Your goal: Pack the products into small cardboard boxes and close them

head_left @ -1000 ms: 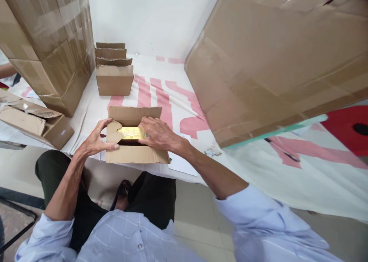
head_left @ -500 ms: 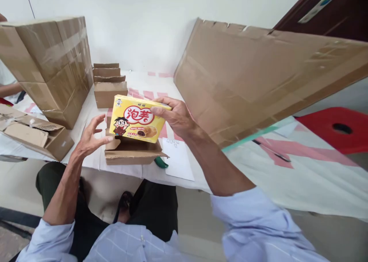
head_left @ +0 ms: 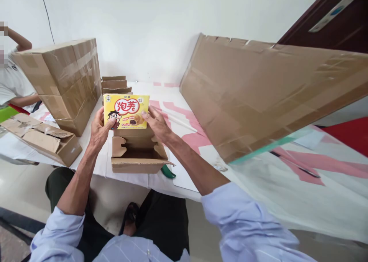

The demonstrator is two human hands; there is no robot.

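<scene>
A yellow snack box (head_left: 127, 112) with red lettering and a cartoon face is held upright between both hands. My left hand (head_left: 100, 128) grips its left end, thumb across the front. At the right end, my right hand (head_left: 156, 123) is closed on it with the thumb on the front face. Below and just nearer to me stands an open cardboard carton (head_left: 138, 166) at the table's front edge, its flaps spread and its inside dark. A green curved object (head_left: 168, 172) lies against the carton's right side.
Taped cartons (head_left: 71, 81) are stacked at the left, with a flat taped carton (head_left: 43, 137) before them. Small open cartons (head_left: 116, 83) stand behind the snack box. A large cardboard sheet (head_left: 258, 89) leans at the right. Another person (head_left: 17, 78) is at far left.
My left hand has come up and taken hold of the box's left end. The box has moved left and levelled out, uncovering more of the open carton. The view has shifted slightly.
</scene>
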